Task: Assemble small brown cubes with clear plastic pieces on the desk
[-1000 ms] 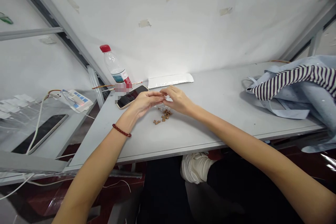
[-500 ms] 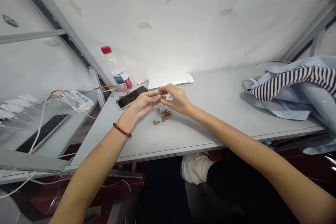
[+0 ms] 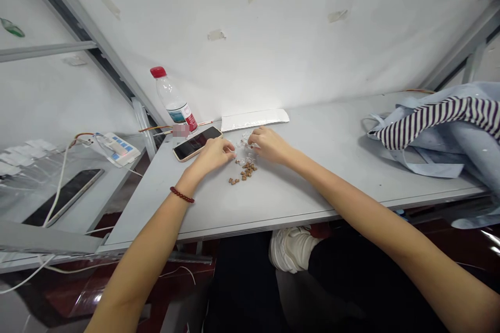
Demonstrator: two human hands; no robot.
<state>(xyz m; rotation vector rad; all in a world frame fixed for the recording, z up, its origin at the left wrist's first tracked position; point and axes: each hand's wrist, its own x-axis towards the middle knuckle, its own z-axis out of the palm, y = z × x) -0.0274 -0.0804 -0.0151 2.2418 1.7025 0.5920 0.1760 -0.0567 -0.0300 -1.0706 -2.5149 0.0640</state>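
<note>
Right now, the left hand (image 3: 211,155), wearing a red beaded bracelet (image 3: 182,195), and the right hand (image 3: 269,145) sit curled low on either side of a crumpled clear plastic wrapper (image 3: 245,146); both nearly meet it, but whether either is pinching it or has let go, I can't tell. Small brown chunks (image 3: 246,170) lie in a loose heap just below it on the pale grey table (image 3: 297,187). Beside the left hand lies a black smartphone (image 3: 197,143), near a clear plastic bottle (image 3: 174,98) with a red cap and a long white envelope (image 3: 253,120).
</note>
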